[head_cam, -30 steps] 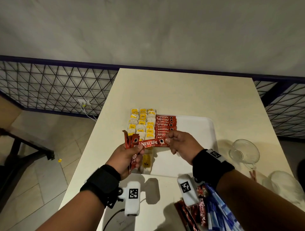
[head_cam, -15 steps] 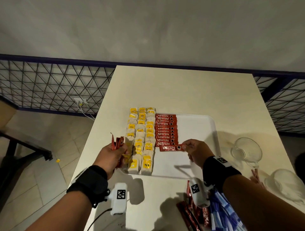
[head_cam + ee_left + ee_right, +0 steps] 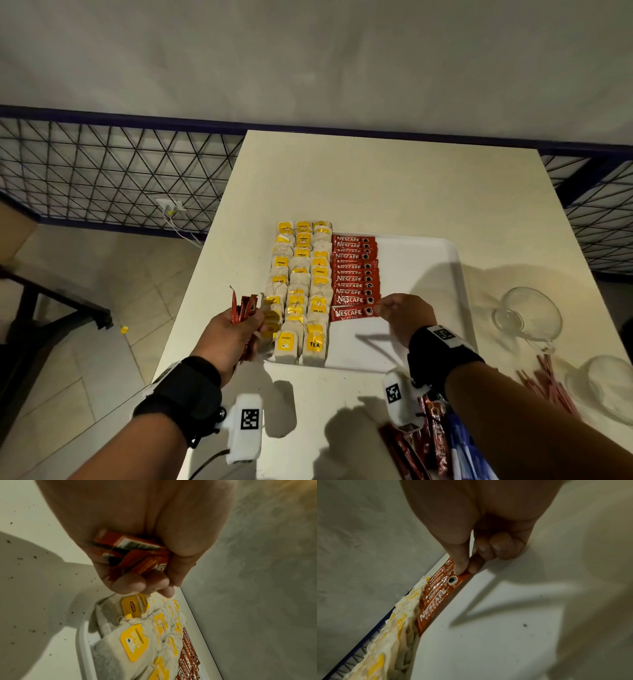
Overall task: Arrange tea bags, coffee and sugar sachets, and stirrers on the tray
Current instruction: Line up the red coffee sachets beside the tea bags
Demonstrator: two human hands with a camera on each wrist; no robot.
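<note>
At centre frame on the white tray (image 3: 428, 253), the right hand (image 3: 406, 317) pinches a coffee sachet (image 3: 352, 313) to extend the red column, while the left hand (image 3: 233, 330) grips spare sachets (image 3: 244, 308) ready.

place: café or pantry | cue: tray (image 3: 455, 260), glass cups (image 3: 529, 313), table (image 3: 394, 185)

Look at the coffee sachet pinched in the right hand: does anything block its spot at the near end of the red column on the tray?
Nothing visible does. The right hand pinches the coffee sachet already lying below the red column; bare tray follows.
</note>
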